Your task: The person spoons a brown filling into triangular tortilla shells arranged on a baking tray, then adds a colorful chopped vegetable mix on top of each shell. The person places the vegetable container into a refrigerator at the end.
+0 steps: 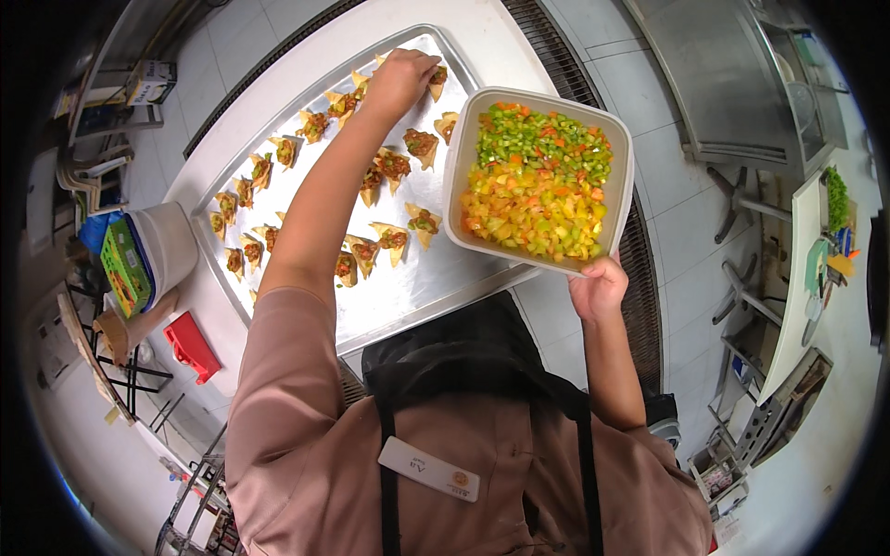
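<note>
My right hand (601,289) grips the near right corner of a square pale plastic container (451,199). Inside it lie diced green peppers (542,139) with orange bits, and diced yellow and orange peppers (547,213) on the nearer side. My left hand (403,85) reaches over the far end of a metal baking tray (324,301), its fingers pinched together at a filled pastry (438,82). Whatever the fingertips hold is too small to tell. Several more pointed pastries with reddish-brown filling (422,145) stand on the tray; my left forearm hides some.
The tray rests on a white table (505,51). At its left edge stand a whitish plastic tub (167,239) and a red object (191,347). A steel cabinet (718,83) is at the far right, near a white work surface (797,278) with utensils. Dark floor grating (642,306) runs beside the table.
</note>
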A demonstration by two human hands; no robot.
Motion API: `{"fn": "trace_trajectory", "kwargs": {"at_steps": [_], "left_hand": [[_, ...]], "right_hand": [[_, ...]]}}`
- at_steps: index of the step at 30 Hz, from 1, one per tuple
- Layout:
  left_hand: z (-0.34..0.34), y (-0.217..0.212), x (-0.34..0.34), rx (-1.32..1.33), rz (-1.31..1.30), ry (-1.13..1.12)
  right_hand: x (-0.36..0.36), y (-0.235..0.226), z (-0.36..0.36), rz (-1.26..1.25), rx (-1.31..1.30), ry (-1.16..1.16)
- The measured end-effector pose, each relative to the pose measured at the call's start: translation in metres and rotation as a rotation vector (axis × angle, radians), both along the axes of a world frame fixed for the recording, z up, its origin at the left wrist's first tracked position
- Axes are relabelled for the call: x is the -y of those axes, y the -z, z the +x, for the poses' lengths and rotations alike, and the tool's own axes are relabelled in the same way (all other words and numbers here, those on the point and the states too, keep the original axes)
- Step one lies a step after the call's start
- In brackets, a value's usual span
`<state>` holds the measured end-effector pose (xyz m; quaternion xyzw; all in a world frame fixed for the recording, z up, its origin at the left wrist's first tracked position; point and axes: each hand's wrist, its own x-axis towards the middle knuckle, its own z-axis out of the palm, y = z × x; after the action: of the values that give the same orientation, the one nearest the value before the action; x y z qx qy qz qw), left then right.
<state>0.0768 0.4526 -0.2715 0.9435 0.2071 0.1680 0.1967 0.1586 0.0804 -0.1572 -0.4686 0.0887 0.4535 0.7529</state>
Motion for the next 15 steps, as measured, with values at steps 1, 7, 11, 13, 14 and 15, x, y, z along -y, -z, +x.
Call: {"fn": "trace_trajectory", "kwargs": {"at_steps": [1, 7, 11, 13, 14, 15], "left_hand": [[0.002, 0.002, 0.003, -0.092, -0.017, -0.011], [0.003, -0.032, 0.035, 0.014, 0.050, -0.134], [-0.011, -0.102, 0.085, 0.144, -0.336, 0.196], [-0.019, -0.131, 0.124, 0.033, -0.481, 0.419], [-0.021, -0.141, 0.138, 0.015, -0.471, 0.504], [-0.019, -0.147, 0.149, -0.043, -0.401, 0.519]], "right_hand": [[0.000, 0.000, 0.000, 0.012, -0.003, -0.004], [0.003, -0.002, 0.000, -0.005, 0.004, 0.008], [0.000, -0.006, 0.001, 0.043, -0.003, -0.021], [0.000, -0.010, 0.003, 0.036, -0.036, -0.012], [-0.001, -0.011, 0.004, 0.027, -0.045, -0.014], [-0.001, -0.012, 0.004, 0.036, -0.054, -0.020]]}}
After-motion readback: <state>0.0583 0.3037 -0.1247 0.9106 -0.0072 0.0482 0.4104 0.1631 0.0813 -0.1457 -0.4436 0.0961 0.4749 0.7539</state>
